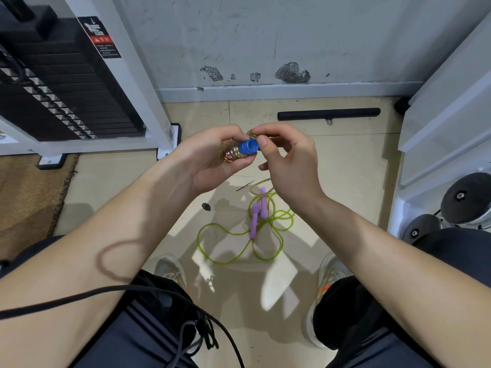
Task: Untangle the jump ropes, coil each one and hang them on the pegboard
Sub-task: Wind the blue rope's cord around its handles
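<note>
A scuffed grey wall (292, 35) closes the far side, and a pale tiled floor (345, 160) runs from it towards the person. At left stands a weight machine with a white frame and a black plate stack (66, 88), with a brown mat (26, 195) below it. White panels rise at right, and dumbbells (467, 197) sit at their foot. A black bar (328, 114) lies on the floor near the wall.

The person's dark-trousered legs and two pale shoes (170, 269) fill the lower edge, and a black cable (79, 298) crosses the left forearm and the lap. Both bare forearms reach forward and meet over the floor.

The left hand (207, 160) wraps its grip round the glittery handle (233, 154) of one jump rope. The handle lies across the palm, with its blue end cap (248, 146) sticking out towards the right hand (289, 160). The right grip is narrow: thumb and forefinger pinch the gold cord (251, 132) just above the cap, the thumb tip touches the cap, and the other fingers curl loosely below.

The second jump rope lies on the floor between the feet, well below both hands. Its green cord (225, 245) lies in loose loops, and its two purple handles (255, 220) lie side by side across them. A short strand of gold cord shows on the floor just under the right hand.
</note>
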`<act>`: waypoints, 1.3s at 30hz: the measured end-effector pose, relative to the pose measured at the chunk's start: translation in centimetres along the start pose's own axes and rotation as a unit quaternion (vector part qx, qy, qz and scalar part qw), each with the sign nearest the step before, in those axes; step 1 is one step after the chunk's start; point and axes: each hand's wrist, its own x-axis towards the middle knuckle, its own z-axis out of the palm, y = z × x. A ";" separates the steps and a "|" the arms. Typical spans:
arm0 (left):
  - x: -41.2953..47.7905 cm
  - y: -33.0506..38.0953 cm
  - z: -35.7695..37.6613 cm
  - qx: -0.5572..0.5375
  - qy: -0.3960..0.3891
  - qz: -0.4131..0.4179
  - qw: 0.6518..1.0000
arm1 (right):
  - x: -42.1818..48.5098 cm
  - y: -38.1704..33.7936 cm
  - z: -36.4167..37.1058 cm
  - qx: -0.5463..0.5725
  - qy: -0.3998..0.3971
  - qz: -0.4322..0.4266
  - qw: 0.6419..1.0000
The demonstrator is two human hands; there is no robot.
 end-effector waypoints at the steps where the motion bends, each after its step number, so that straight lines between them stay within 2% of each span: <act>1: 0.1 0.0 0.0 -0.003 -0.001 0.000 1.000 | 0.0 0.0 0.0 -0.003 -0.004 -0.005 1.000; 16: 0.0 0.5 0.4 0.048 0.035 -0.007 0.998 | 0.1 0.0 -0.6 -0.009 -0.060 -0.051 0.997; 20: 0.3 0.1 0.6 0.046 0.055 -0.002 0.997 | -0.2 0.0 -0.2 0.024 -0.035 -0.009 0.999; 24: 1.1 -0.1 0.5 0.015 0.124 0.021 0.992 | -1.1 -0.1 0.3 0.044 0.014 0.034 0.998; 27: 1.3 -0.5 0.7 -0.002 0.146 0.046 0.988 | -1.3 -0.4 0.4 0.037 0.013 0.046 0.998; 31: 0.4 -0.7 1.1 -0.018 0.119 0.077 0.990 | -0.3 -0.5 -0.2 0.109 -0.020 0.106 0.988; 35: 0.2 -1.0 0.9 -0.013 0.058 0.106 0.993 | 0.5 -0.1 -1.4 0.202 -0.079 0.174 0.961; 39: 0.5 -1.3 0.2 -0.022 0.005 0.088 0.996 | 1.1 0.0 -2.3 0.202 -0.115 0.155 0.960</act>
